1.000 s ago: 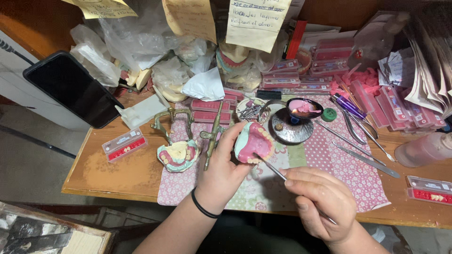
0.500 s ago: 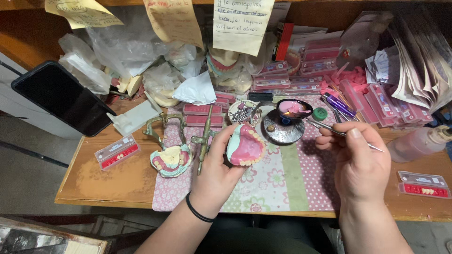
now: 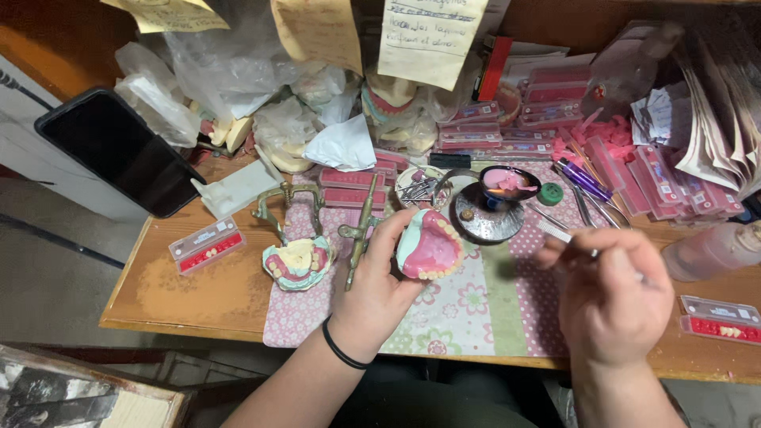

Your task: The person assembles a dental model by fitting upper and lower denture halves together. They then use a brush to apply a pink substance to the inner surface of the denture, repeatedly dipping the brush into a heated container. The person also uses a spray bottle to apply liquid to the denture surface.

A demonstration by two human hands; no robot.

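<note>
My left hand [image 3: 379, 284] holds a pink wax denture on a pale green model [image 3: 429, 246] above the patterned mat [image 3: 476, 309]. My right hand [image 3: 612, 295] grips a thin metal wax tool [image 3: 556, 232], whose tip points toward a small burner [image 3: 507, 182] with a flame, on a round dark stand [image 3: 485, 218]. A second denture model sits in a brass articulator [image 3: 296, 257] to the left of my left hand. A black band circles my left wrist.
A dark phone [image 3: 119, 150] leans at the far left. Clear boxes of teeth lie at left [image 3: 206, 244] and right [image 3: 721, 319]. Pink tooth cards, plastic bags, plaster casts, a clear bottle [image 3: 709, 250] and hanging paper notes crowd the back.
My right hand carried the tool from the denture up and right toward the burner. My left hand kept hold of the denture, tilting it slightly.
</note>
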